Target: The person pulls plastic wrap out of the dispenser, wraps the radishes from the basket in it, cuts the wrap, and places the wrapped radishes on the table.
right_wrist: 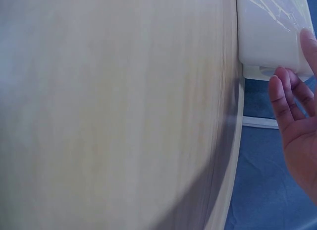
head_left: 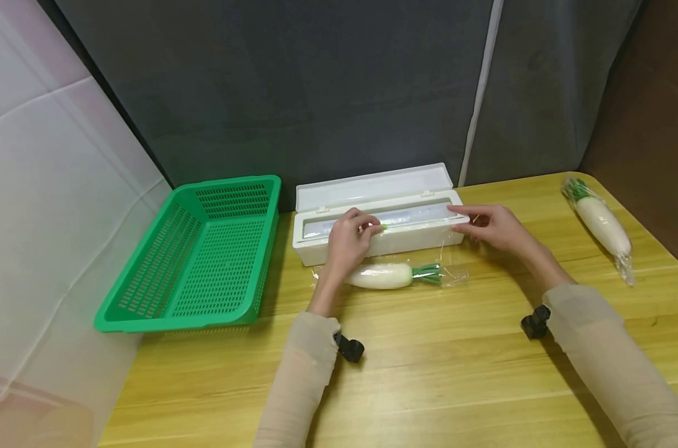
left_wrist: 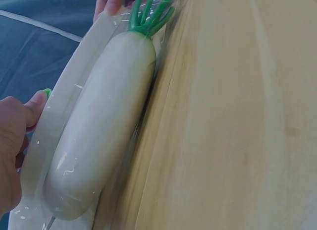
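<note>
A white cling film dispenser (head_left: 428,235) stands at the back of the table with its lid raised and a roll of film inside. My left hand (head_left: 347,239) pinches a small green slider (head_left: 383,228) on the box's front edge; it also shows beside the thumb in the left wrist view. At the box's right end, my right hand (head_left: 496,227) holds the corner between thumb and fingers. In front of the dispenser lies a white radish (left_wrist: 106,121) with green stems, under clear film; my left wrist partly covers it in the head view.
A green perforated basket (head_left: 218,267) sits on the left of the wooden table (head_left: 428,373). Toward the right edge lies another film-wrapped radish (head_left: 602,224). A grey curtain (head_left: 316,93) hangs close behind the dispenser.
</note>
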Tool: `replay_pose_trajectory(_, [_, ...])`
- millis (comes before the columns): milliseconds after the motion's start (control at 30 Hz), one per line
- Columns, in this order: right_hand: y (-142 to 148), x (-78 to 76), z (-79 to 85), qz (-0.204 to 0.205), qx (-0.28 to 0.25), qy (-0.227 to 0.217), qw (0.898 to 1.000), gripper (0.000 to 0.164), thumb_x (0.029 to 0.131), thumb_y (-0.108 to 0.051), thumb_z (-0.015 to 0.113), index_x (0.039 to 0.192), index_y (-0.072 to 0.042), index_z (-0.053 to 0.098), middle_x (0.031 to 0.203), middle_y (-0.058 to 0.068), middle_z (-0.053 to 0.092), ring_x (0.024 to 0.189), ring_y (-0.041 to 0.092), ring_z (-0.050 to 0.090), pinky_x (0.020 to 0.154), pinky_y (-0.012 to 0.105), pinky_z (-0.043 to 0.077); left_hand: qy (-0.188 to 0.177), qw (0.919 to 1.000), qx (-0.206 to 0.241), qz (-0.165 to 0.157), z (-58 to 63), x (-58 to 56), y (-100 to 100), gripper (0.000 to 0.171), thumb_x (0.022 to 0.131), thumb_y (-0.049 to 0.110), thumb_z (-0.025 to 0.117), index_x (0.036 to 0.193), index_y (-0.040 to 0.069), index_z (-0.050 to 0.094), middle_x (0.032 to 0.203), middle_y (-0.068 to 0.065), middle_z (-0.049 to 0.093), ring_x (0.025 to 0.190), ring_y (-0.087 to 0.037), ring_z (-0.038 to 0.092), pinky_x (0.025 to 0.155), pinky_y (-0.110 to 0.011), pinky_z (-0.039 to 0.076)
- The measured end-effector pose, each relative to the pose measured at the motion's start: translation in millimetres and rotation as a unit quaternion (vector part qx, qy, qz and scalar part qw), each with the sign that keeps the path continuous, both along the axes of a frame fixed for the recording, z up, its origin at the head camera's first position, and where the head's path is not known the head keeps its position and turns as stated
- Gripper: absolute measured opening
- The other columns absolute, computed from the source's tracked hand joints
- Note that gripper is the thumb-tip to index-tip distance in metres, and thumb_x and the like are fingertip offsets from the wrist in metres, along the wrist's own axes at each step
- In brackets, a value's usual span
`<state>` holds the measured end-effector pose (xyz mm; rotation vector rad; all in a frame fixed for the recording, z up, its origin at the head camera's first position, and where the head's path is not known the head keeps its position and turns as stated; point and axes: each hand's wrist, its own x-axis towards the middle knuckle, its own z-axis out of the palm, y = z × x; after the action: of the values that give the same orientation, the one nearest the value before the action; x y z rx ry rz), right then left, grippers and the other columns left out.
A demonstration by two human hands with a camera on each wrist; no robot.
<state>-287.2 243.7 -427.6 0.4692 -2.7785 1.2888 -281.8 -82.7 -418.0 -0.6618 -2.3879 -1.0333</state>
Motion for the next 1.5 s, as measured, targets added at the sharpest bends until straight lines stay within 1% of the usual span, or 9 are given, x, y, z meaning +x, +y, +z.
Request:
replay_pose_trajectory(167, [0.3, -0.2, 0.3, 0.000, -0.001, 0.000, 1.000, 0.050, 0.092, -0.033, 0.076, 0.139, -0.020, 0.064, 0.093, 0.009, 0.064, 0.079, 0.026, 0.055, 0.062, 0.026, 0.046, -0.005, 0.9995, 0.023, -0.022, -0.7, -0.7, -4.8, 0.008, 0.089, 0.007, 0.078, 0.087, -0.001, 0.076, 0.082, -0.009, 0.062, 0.067, -0.018, 0.055, 0.061, -0.026, 0.044])
replay_pose_trajectory(267, [0.1, -0.2, 0.5, 0.001, -0.001, -0.004, 1.000, 0.050, 0.092, -0.034, 0.075, 0.139, -0.021, 0.064, 0.093, 0.009, 0.063, 0.079, 0.026, 0.055, 0.062, 0.026, 0.046, -0.009, 0.9994, 0.024, -0.023, -0.4, -0.6, -7.2, 0.008, 0.089, 0.007, 0.078, 0.087, -0.001, 0.076, 0.083, -0.009, 0.062, 0.068, -0.018, 0.055, 0.061, -0.026, 0.045])
replay_pose_trajectory(467, [-0.5, -0.1, 0.5, 0.003, -0.002, -0.002, 1.000, 0.050, 0.092, -0.032, 0.076, 0.139, -0.019, 0.064, 0.092, 0.009, 0.064, 0.078, 0.026, 0.055, 0.061, 0.026, 0.046, 0.011, 0.9995, -0.028, 0.013, 0.5, 1.5, -9.6, 0.011, 0.089, 0.017, 0.079, 0.088, 0.006, 0.078, 0.083, -0.004, 0.064, 0.067, -0.015, 0.055, 0.059, -0.030, 0.044])
replay_pose_trajectory(533, [-0.7, -0.2, 0.2, 0.003, -0.004, -0.003, 1.000, 0.049, 0.092, -0.032, 0.076, 0.139, -0.019, 0.064, 0.092, 0.009, 0.063, 0.077, 0.026, 0.056, 0.060, 0.026, 0.046, 0.013, 0.9991, -0.036, 0.020, 0.4, 1.8, -10.4, 0.011, 0.089, 0.019, 0.079, 0.089, 0.008, 0.078, 0.083, -0.002, 0.064, 0.066, -0.015, 0.055, 0.058, -0.030, 0.044])
replay_pose_trajectory(733, [-1.7, 0.4, 0.0, 0.005, -0.014, -0.005, 1.000, 0.049, 0.092, -0.033, 0.076, 0.139, -0.020, 0.064, 0.090, 0.010, 0.064, 0.075, 0.025, 0.056, 0.060, 0.026, 0.046, -0.004, 0.9999, 0.011, -0.002, 0.2, 2.2, -17.2, 0.008, 0.090, 0.009, 0.077, 0.087, 0.002, 0.076, 0.081, -0.007, 0.060, 0.066, -0.018, 0.052, 0.060, -0.027, 0.042])
replay_pose_trajectory(833, [-1.5, 1.1, 0.0, 0.006, -0.017, -0.003, 1.000, 0.049, 0.092, -0.032, 0.076, 0.138, -0.020, 0.064, 0.089, 0.010, 0.064, 0.074, 0.025, 0.058, 0.059, 0.026, 0.047, -0.004, 0.9996, 0.027, -0.011, 0.3, 2.4, -23.0, 0.007, 0.089, 0.006, 0.078, 0.085, -0.001, 0.076, 0.079, -0.009, 0.058, 0.065, -0.019, 0.051, 0.060, -0.026, 0.042])
replay_pose_trajectory(967, [-1.1, 1.6, 0.6, 0.006, -0.013, -0.003, 1.000, 0.049, 0.092, -0.032, 0.076, 0.139, -0.020, 0.064, 0.089, 0.010, 0.065, 0.074, 0.025, 0.058, 0.060, 0.026, 0.047, 0.008, 0.9999, 0.012, -0.003, 0.9, 3.5, -28.6, 0.008, 0.088, 0.008, 0.078, 0.085, 0.000, 0.076, 0.078, -0.008, 0.059, 0.064, -0.020, 0.052, 0.058, -0.027, 0.042])
replay_pose_trajectory(1200, [-0.8, 1.1, 0.4, 0.008, -0.019, -0.008, 1.000, 0.049, 0.093, -0.031, 0.076, 0.139, -0.020, 0.064, 0.090, 0.011, 0.065, 0.074, 0.025, 0.059, 0.059, 0.026, 0.047, 0.034, 0.9988, -0.012, 0.032, -0.5, 6.2, -36.0, 0.009, 0.088, 0.013, 0.080, 0.085, 0.005, 0.078, 0.079, -0.005, 0.062, 0.064, -0.019, 0.054, 0.057, -0.031, 0.042])
replay_pose_trajectory(1500, [-1.9, 2.5, 0.8, 0.014, -0.033, -0.001, 0.999, 0.047, 0.093, -0.027, 0.076, 0.138, -0.019, 0.065, 0.089, 0.012, 0.066, 0.072, 0.026, 0.061, 0.059, 0.025, 0.049, 0.030, 0.9993, 0.019, 0.014, -1.3, 7.4, -49.6, 0.008, 0.088, 0.005, 0.078, 0.085, -0.002, 0.076, 0.078, -0.011, 0.060, 0.066, -0.022, 0.053, 0.061, -0.029, 0.042])
